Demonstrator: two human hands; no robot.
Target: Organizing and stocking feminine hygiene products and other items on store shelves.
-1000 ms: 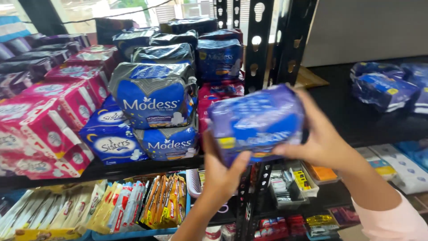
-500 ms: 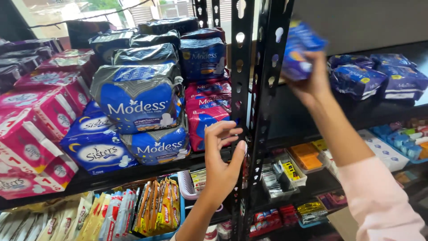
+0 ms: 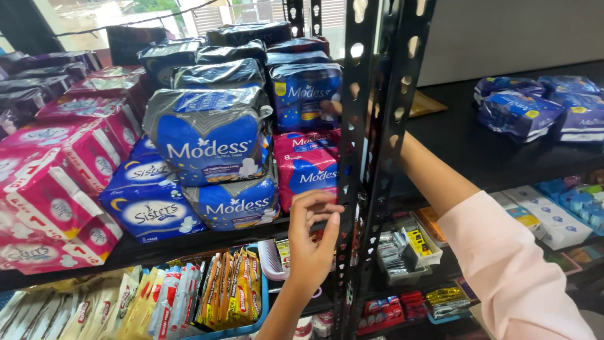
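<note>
The big pad pack (image 3: 211, 138) is blue with grey wrinkled top; the dark blue pack (image 3: 305, 94) carries yellow stars; the pack below (image 3: 307, 167) is pink and blue; the shelf post (image 3: 377, 157) is black; the sleeve (image 3: 509, 264) pale pink

Single head-worn camera, close to the black shelf post (image 3: 368, 157), faces forward and slightly down across stacked packs (image 3: 211, 135) on the left shelf and the right shelf (image 3: 478, 151); no second view.
</note>
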